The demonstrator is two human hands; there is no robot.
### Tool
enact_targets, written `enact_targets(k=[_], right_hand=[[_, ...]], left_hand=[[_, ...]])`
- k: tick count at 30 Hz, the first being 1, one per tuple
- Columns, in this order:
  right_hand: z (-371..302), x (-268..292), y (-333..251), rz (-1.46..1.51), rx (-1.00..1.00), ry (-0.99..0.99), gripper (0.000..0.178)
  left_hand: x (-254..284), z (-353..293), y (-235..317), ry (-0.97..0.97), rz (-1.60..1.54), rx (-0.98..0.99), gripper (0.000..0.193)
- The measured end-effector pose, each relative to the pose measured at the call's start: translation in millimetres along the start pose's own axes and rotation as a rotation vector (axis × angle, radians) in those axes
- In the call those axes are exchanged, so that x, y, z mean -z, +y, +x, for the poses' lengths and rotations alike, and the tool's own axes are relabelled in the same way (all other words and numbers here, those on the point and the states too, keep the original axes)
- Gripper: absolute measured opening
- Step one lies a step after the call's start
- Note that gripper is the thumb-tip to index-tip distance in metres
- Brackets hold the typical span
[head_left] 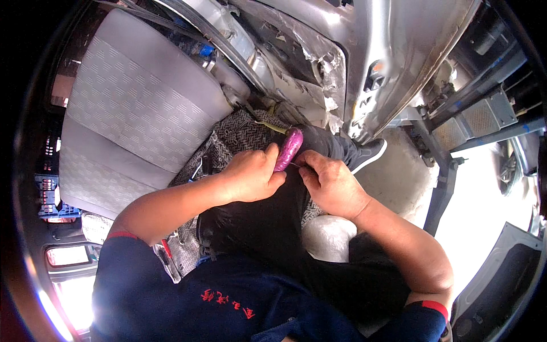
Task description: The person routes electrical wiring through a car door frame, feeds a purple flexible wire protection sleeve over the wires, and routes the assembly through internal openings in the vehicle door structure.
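My left hand [250,175] is closed round a glossy purple, rounded oblong object [289,149], whose exact kind I cannot make out. Its upper end sticks out past my fingers, above my dark trousers. Right beside it, my right hand [329,179] has thumb and fingers pinched together. A thin pale strand [294,165] shows at those fingertips, near the purple object. Behind the object, a yellow-green strip [269,126] runs toward the upper left; whether it joins the object is unclear.
A grey patterned vehicle seat [137,97] stands at the left. Bare silver body metal [387,51] with torn lining rises ahead. My dark shoe [364,154] rests at the doorway, and a white rounded bundle [329,236] lies by my leg. Dark metal framing [441,194] stands at the right.
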State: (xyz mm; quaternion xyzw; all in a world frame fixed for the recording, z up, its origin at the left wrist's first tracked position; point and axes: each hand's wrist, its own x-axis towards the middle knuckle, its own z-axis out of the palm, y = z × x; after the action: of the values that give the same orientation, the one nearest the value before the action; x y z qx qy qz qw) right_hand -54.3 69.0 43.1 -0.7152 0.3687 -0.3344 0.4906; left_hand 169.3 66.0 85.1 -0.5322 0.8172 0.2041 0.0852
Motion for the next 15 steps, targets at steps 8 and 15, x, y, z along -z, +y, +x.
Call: enact_targets(k=[8, 15], right_hand=[[-6.7, 28.0, 8.1, -0.066, 0.025, -0.043, 0.016], [-3.1, 29.6, 12.9, -0.111, -0.004, -0.016, 0.015]], left_hand=[[-6.4, 0.1, -13.3, 0.023, -0.103, 0.053, 0.045], [-3.5, -1.4, -12.7, -0.001, -0.1, 0.046, 0.046]])
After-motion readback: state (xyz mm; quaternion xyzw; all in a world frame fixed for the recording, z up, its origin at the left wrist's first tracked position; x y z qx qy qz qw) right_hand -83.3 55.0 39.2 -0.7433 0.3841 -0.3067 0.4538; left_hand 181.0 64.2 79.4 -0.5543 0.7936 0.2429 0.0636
